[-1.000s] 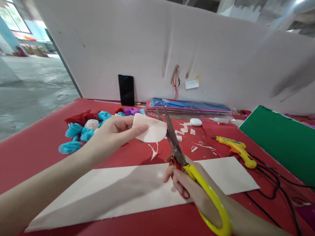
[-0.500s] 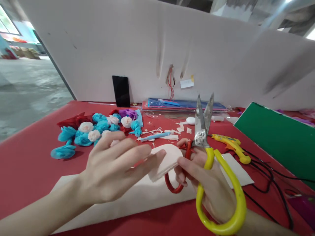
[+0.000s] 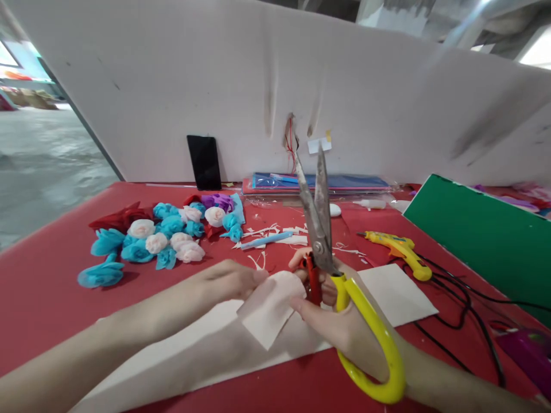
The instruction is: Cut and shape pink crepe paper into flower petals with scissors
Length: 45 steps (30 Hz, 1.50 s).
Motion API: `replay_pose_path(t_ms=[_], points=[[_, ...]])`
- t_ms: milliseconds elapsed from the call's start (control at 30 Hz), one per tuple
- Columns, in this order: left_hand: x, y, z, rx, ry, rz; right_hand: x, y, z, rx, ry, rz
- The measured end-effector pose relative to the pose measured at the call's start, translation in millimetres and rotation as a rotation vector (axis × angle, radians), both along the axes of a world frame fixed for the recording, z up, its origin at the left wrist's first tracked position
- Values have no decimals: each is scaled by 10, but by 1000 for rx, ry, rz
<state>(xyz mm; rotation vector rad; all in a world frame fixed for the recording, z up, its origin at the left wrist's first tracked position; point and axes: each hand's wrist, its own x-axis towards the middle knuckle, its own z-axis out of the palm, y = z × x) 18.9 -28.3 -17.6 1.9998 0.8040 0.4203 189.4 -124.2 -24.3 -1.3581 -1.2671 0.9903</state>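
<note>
My left hand pinches the top edge of a small pale pink foam piece just above a long pale pink foam sheet lying on the red table. My right hand grips large scissors with a yellow and a red handle; their blades point up and stand slightly apart. Its fingertips also touch the right edge of the small piece.
A heap of blue, white, red and purple foam flowers lies at the left. A yellow glue gun with black cables lies at the right, beside a green sheet. A black phone leans on the white back board; coloured sheets and scraps lie near it.
Both hands came down and together near the table. The small piece passed from the left fingertips held high to a spot between both hands. The scissors swung upright.
</note>
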Motion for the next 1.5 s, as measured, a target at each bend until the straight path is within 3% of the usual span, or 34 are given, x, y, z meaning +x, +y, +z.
replay_pose_path(t_ms=[67,133,400,600,833,1067,1500], points=[[24,-38,29,-268,115,-188,-2,-5,57,-83,-21,59],[63,-82,52,-412,152,-284,-9,-10,99,-136,-1,79],[160,-236,41,-396,-25,-147,-45,-16,5,-69,255,14],[162,-312,29,-357,-5,-77,-18,-37,39,-63,249,-9],[177,-308,39,-344,-97,-74,-40,-54,64,-41,201,-56],[179,-329,40,-479,-226,-72,-10,-70,5,-68,119,-110],[155,-340,48,-596,-130,-125,1,-83,-15,-59,140,-56]])
